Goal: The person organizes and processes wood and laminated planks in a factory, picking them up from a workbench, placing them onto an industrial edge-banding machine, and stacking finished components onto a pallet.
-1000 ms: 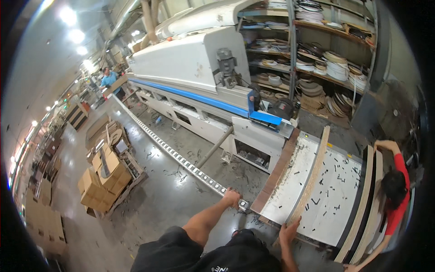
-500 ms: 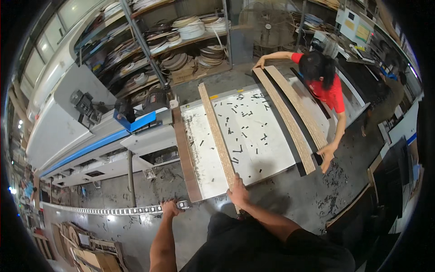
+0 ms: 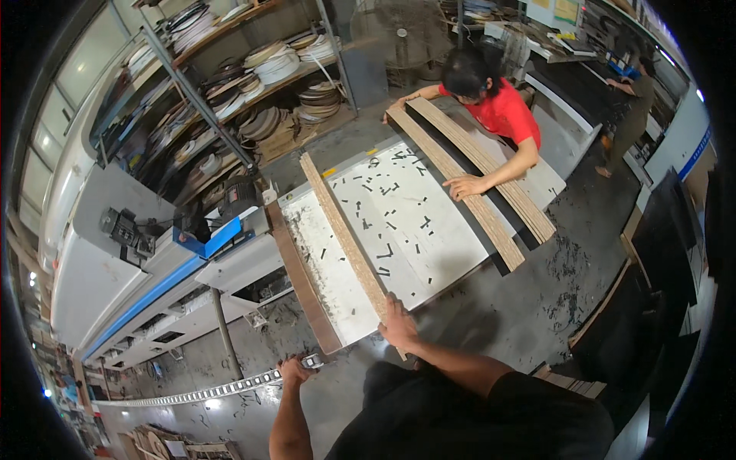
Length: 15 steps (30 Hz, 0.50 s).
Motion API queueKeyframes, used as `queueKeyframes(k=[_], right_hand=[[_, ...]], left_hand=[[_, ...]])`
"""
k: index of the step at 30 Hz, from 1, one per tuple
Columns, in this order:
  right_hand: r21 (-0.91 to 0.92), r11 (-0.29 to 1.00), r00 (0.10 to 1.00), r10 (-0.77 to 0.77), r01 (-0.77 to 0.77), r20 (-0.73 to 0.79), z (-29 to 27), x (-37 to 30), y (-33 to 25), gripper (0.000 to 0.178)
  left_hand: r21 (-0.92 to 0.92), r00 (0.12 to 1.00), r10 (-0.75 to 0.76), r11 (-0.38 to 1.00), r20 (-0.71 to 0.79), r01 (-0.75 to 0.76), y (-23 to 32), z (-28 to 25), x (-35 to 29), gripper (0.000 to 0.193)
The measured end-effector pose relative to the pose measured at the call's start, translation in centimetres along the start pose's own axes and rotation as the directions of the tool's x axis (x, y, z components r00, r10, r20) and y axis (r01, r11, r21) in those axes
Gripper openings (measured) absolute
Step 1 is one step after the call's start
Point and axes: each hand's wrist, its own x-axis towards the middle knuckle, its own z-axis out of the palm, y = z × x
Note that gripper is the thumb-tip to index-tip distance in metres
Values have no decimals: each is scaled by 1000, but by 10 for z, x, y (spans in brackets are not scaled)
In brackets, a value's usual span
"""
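Observation:
My right hand (image 3: 398, 326) is closed around the near end of a long, narrow chipboard strip (image 3: 341, 226), which lies across the white table (image 3: 452, 264). My left hand (image 3: 293, 371) grips the near end of a long roller rail (image 3: 207, 393) that runs away to the left, and its fingers are wrapped over it. Two stacks of similar strips lie on the table's right side, a nearer stack (image 3: 483, 222) and a farther stack (image 3: 502, 180), each with dark faces. A co-worker in a red shirt (image 3: 502, 115) leans over them, with one hand (image 3: 464, 186) on the nearer stack.
Small black offcuts (image 3: 385, 253) are scattered over the table. A brown board (image 3: 303, 276) edges its left side, beside a long white machine (image 3: 123, 218) with a blue rail. Shelves of coiled edging (image 3: 276, 65) stand behind. Dark panels (image 3: 644, 284) lean at the right.
The view has shifted and turned. The co-worker's near hand has moved from the stacks' near end to the middle of the nearer stack. Both my hands keep their holds.

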Motion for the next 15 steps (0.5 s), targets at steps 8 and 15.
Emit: queueKeyframes(k=[8,15], right_hand=[[18,999,998,49,-49,32,-4,1,-4,100],[107,994,998,40,-36,-39,-21,-30,45,104]], left_hand=[[19,1000,24,1000,-12,-24,-3,3,0,83],[-14,999,-47,999,8,47,0,5,-1,83]])
